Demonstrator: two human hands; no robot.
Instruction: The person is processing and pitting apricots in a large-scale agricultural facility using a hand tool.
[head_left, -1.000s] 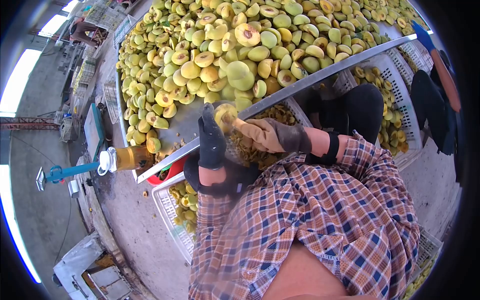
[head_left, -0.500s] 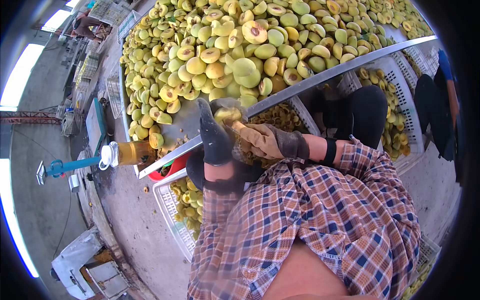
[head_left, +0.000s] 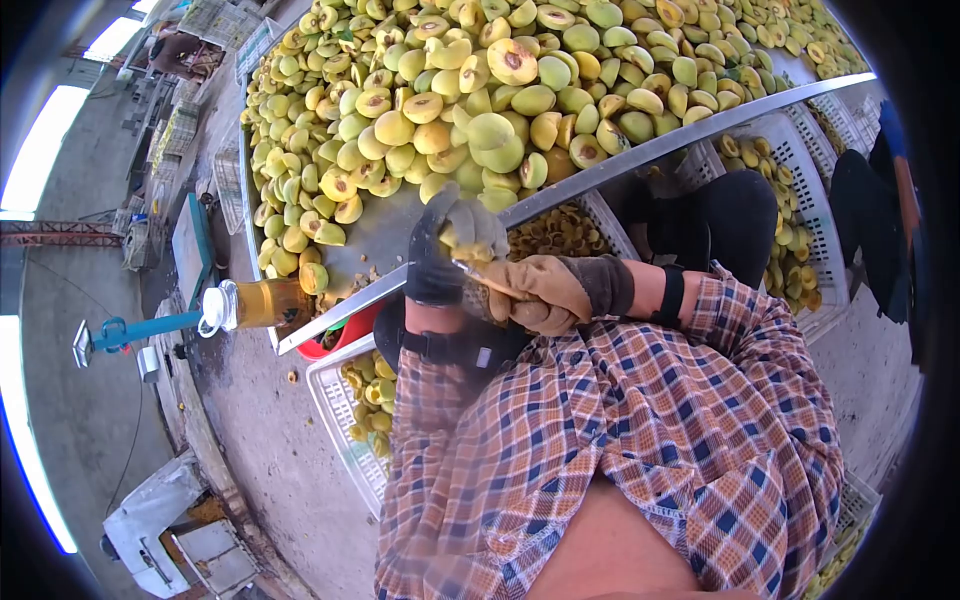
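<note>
My left hand [head_left: 450,245], in a dark grey glove blurred by motion, is wrapped round a yellow-green fruit [head_left: 462,248]. Its fingers curl over the far side of the fruit. Against the near side is the metal tip of a small tool [head_left: 490,280] with a light wooden handle. My right hand [head_left: 540,292], in a tan and brown glove, grips that handle. Both hands are close together at the near edge of a metal table [head_left: 385,235], where many halved fruits [head_left: 400,130] are heaped.
Below the hands and table edge, a crate [head_left: 600,220] holds small fruit pieces. More white crates of fruit stand at right [head_left: 825,240] and lower left [head_left: 335,410]. A jar of amber liquid [head_left: 255,303] sits at the table's left corner. A person [head_left: 175,50] is far off at upper left.
My left hand has turned and its fingers have curled more round the fruit. My right hand has shifted slightly down and right, and the tool shows more clearly.
</note>
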